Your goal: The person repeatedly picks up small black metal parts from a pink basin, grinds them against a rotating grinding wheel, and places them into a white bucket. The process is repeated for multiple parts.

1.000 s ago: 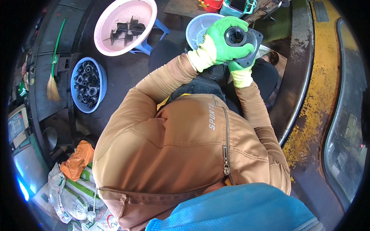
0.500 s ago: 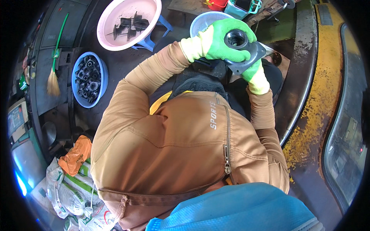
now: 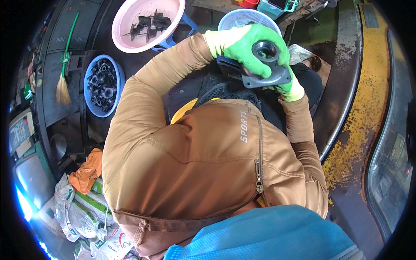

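Basins ring my knees: a pink basin [image 3: 130, 26] of dark metal bits, a blue tub [image 3: 93, 93] of black tubes, a pale blue basket [image 3: 242, 18] just behind my hands. My left hand [image 3: 242, 45] is wrapped over the grey flanged part [image 3: 265, 65], gloved fingers curled tight around its round collar. My right hand [image 3: 288, 86] grips the flange from beneath, at chest height.

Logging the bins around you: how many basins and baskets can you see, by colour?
Pink basin: 1
Blue basin, with dark tube-like parts: 1
Light blue mesh basket behind the gloved left hand: 1
Total: 3
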### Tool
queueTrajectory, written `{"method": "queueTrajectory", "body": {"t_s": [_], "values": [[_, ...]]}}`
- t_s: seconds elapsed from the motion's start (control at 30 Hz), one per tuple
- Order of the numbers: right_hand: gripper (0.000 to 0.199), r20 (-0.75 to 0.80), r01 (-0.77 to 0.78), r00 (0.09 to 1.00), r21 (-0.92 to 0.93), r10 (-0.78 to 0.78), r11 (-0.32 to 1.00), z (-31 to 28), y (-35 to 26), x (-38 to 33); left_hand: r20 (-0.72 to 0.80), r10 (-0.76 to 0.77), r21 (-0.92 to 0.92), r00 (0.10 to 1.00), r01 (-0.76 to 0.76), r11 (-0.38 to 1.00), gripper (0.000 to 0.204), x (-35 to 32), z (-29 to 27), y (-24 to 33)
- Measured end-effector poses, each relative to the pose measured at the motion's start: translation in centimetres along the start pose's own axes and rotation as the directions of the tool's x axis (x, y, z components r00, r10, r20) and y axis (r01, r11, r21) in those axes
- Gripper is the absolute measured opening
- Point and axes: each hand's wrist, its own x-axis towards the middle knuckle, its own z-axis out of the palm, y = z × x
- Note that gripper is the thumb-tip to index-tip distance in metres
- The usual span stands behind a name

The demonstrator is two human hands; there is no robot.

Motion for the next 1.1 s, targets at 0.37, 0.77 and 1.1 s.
{"method": "queueTrajectory", "body": {"t_s": [0.37, 0.77, 1.1], "values": [[0.076, -0.139, 0.150, 0.972, -0.264, -0.192, 0.953, 0.5, -1.0, 2.2, 0.100, 0.132, 0.075, 0.986, -0.140, 0.987, 0.058, 2.4, -2.4, -0.7], [0.046, -0.615, 0.262, 0.649, -0.373, -0.448, 0.890, 1.4, 2.9, 4.2, -0.738, 0.232, 0.286, 0.634, -0.018, 0.958, 0.044, 2.6, 5.3, -3.7], [0.040, -0.391, 0.189, 0.848, -0.406, -0.357, 0.894, 0.5, -2.0, 3.8, -0.648, 0.188, 0.273, 0.738, -0.005, 0.962, 0.040, 1.5, 3.7, -2.0]]}}
